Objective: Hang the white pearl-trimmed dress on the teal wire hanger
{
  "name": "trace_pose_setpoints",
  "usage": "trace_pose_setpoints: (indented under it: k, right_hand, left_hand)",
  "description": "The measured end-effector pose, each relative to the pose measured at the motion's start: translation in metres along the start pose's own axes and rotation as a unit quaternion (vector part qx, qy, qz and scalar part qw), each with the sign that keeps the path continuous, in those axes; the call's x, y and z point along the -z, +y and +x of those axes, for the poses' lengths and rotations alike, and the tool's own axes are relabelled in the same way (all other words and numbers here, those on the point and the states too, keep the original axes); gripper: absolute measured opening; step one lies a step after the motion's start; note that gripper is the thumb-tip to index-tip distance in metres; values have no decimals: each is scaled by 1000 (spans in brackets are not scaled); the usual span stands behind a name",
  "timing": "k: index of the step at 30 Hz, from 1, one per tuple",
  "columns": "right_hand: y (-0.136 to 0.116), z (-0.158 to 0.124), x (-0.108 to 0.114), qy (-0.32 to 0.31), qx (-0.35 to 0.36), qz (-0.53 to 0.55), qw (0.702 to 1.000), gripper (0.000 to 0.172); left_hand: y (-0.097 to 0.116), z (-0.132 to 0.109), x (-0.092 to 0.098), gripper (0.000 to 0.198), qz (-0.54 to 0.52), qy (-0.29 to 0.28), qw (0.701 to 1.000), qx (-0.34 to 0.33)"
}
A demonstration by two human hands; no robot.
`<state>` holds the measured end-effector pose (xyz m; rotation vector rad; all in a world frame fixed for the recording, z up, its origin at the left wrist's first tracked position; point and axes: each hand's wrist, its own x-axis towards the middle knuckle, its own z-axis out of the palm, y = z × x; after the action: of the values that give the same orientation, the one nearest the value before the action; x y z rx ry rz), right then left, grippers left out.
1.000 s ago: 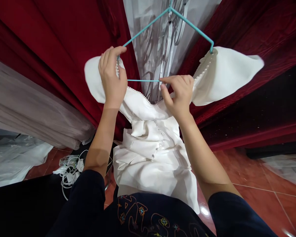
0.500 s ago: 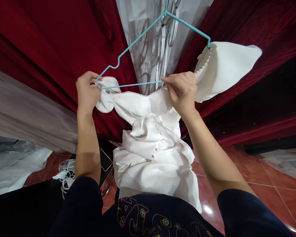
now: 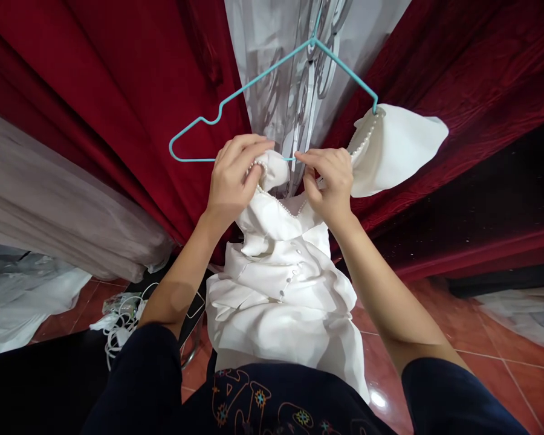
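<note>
A white dress (image 3: pixel 281 296) with a pearl-trimmed neckline and a row of small buttons hangs partly on a teal wire hanger (image 3: pixel 236 96). Its right shoulder flap (image 3: pixel 394 151) still sits on the hanger's right end. The hanger's left end is bare. My left hand (image 3: pixel 233 178) is closed on the bunched left shoulder of the dress near the hanger's bottom bar. My right hand (image 3: pixel 329 178) pinches the neckline and the bottom bar at the middle.
Dark red velvet curtains (image 3: pixel 109 90) hang left and right, with a sheer white patterned curtain (image 3: pixel 294 66) between them. A grey drape (image 3: pixel 49 211) lies at left. White cables (image 3: pixel 122 320) and white fabric (image 3: pixel 18 302) lie on the red tiled floor (image 3: pixel 480 338).
My left hand has slid the dress's left shoulder off the hanger's left end and carried it to the middle. The hanger's left end now shows bare. My right hand has stayed.
</note>
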<state>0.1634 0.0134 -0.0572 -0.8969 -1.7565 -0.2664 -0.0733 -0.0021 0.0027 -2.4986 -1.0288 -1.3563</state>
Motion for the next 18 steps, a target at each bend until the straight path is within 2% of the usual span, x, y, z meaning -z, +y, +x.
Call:
trace_pose_setpoints:
  k: [4, 7, 9, 10, 11, 15, 18]
  right_hand:
    - [-2, 3, 13, -23, -1, 9, 1000, 37]
    - [10, 11, 33, 52, -20, -40, 998, 38]
    - [23, 20, 48, 110, -36, -87, 989, 48]
    - [29, 25, 54, 120, -43, -96, 987, 52]
    - [34, 31, 60, 115, -50, -94, 988, 53]
    - [45, 57, 77, 53, -122, -84, 988, 35]
    - [61, 71, 89, 90, -158, -60, 981, 31]
  left_hand:
    - [-11, 8, -11, 41, 33, -64, 997, 30]
    - [-13, 7, -19, 44, 38, -53, 997, 38]
    - [-13, 5, -21, 46, 36, -54, 997, 35]
    - [-13, 5, -20, 46, 36, -60, 997, 33]
    - [-13, 5, -20, 45, 40, -64, 997, 33]
    - [-16, 5, -16, 41, 65, -61, 994, 57]
    - [-19, 6, -16, 41, 58, -54, 995, 64]
